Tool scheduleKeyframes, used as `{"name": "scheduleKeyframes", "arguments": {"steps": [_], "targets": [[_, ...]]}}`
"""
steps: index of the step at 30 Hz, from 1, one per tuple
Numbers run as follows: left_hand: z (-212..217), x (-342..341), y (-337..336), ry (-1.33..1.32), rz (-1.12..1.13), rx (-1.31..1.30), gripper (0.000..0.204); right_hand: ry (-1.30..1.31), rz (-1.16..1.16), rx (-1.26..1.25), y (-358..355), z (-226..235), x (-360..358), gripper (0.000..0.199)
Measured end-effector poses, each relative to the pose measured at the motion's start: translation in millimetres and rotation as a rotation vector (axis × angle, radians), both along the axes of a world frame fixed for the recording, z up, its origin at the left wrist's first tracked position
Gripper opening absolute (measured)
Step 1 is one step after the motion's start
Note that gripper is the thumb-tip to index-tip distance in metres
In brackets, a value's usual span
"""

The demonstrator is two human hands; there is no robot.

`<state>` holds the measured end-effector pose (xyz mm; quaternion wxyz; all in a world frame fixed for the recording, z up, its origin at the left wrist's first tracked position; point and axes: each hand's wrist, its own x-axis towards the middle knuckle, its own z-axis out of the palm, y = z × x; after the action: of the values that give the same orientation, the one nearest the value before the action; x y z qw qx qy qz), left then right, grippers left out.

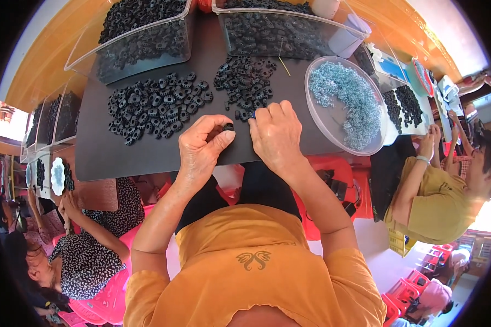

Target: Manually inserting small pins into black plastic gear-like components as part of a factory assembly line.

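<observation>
Over the near edge of the dark table, my left hand [202, 147] pinches a small black plastic piece [228, 127] between thumb and fingers. My right hand [278, 133] is beside it, a short gap away, its fingers curled and pressed together. A bit of blue [252, 115] shows at those fingertips, too small to name. Beyond my hands lie a wide pile of black plastic pieces [153, 106] on the left and a smaller pile of black pieces [244, 82] in the middle. A round lid-like tray [333, 122] of tiny clear-blue parts [343, 92] sits to the right.
Two clear bins full of black pieces, a left bin [147, 49] and a right bin [273, 32], stand along the back. Near them are a white cup [348, 37] and a thin yellowish stick [285, 66]. One seated person [87, 256] works at left, another [436, 196] at right.
</observation>
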<state>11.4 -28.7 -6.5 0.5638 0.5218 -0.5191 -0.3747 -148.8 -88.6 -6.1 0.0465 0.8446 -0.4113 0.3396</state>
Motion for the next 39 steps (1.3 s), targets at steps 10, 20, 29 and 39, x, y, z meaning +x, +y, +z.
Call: {"name": "scheduleKeyframes", "arguments": {"steps": [10, 20, 29, 39], "targets": [[5.0, 0.8, 3.9, -0.068, 0.019, -0.017, 0.016, -0.157, 0.078, 0.008, -1.4, 2.0, -5.7, 0.016], [6.9, -0.5, 4.5, -0.191, -0.030, -0.031, 0.016, -0.637, 0.202, 0.609, 20.2, 27.0, -8.4, 0.015], [9.7, -5.3, 7.4, -0.308, 0.000, -0.124, 0.020, -0.434, 0.262, 0.425, 20.9, 24.3, -4.9, 0.018], [8.7, -1.7, 12.9, -0.193, -0.054, -0.103, 0.017, -0.667, 0.356, 0.866, 20.2, 23.4, -3.4, 0.013]]}}
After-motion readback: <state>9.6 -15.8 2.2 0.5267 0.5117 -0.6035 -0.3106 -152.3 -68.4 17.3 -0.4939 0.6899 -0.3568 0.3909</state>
